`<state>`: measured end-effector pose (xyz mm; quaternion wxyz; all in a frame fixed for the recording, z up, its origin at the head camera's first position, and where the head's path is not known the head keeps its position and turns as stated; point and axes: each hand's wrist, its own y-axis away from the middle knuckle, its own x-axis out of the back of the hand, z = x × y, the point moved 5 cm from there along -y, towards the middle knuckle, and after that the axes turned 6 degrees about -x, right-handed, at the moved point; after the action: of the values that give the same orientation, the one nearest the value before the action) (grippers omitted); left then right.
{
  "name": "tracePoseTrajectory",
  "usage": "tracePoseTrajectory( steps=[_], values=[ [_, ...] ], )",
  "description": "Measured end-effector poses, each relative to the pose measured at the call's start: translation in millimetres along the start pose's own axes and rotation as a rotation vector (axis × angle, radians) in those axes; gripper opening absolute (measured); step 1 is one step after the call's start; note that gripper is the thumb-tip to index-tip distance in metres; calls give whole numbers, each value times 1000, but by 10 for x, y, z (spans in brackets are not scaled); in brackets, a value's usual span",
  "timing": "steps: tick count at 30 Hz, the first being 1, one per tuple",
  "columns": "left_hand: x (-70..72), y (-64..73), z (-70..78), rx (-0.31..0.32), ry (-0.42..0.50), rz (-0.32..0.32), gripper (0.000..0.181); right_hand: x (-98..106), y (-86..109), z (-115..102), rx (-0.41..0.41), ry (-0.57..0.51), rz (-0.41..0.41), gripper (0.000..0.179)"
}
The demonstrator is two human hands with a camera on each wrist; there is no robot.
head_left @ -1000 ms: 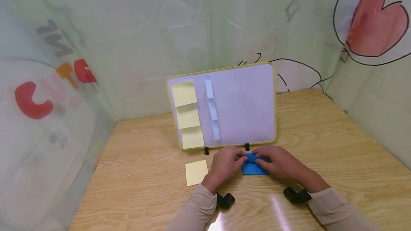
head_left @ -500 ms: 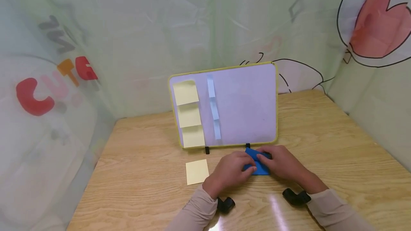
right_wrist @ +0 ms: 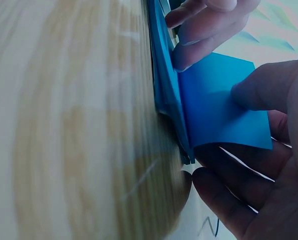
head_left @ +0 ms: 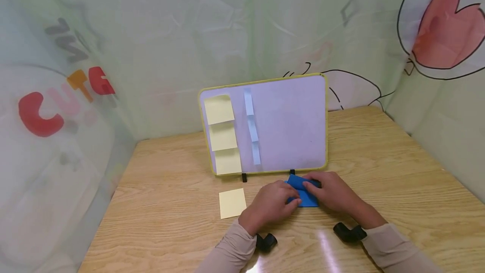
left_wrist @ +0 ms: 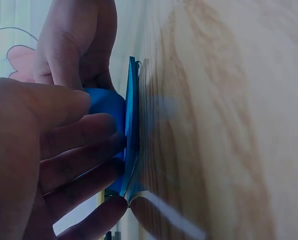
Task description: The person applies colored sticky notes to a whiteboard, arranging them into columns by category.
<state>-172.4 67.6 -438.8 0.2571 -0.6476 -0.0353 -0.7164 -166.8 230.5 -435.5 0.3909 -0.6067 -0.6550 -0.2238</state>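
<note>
A blue sticky note pad lies on the table between the hands. Its top sheet is lifted along one side and bends up off the stack. My right hand pinches that raised sheet between thumb and fingers, as the right wrist view shows. The fingers of my left hand lie against the pad's left part, slightly bent and pressing on it. Seen from the left wrist, the stack's edge stays flat on the wood. Left of the hands is a pale yellow sticky note.
Behind the hands a yellow-framed whiteboard leans on small black feet. Yellow notes run down its left side, beside a column of narrow light blue strips. Printed plastic sheeting encloses the wooden table.
The left hand has shifted right and down onto the pad. The blue top sheet, held at both upper corners before, now stands raised in the right hand.
</note>
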Motion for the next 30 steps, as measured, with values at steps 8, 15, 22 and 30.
tracePoseTrajectory(
  steps=[8,15,22,30],
  values=[
    [2,13,29,-18,-90,15,22,13,-7,-14,-6,-19,4,16],
    [-3,16,58,2,-124,8,20,19,1,9,-17,-19,26,18],
    [-9,21,89,15,-144,-23,21,41,11,43,-12,8,69,14],
    [-25,48,114,32,-176,-57,24,70,8,62,-20,9,98,18]
  ],
)
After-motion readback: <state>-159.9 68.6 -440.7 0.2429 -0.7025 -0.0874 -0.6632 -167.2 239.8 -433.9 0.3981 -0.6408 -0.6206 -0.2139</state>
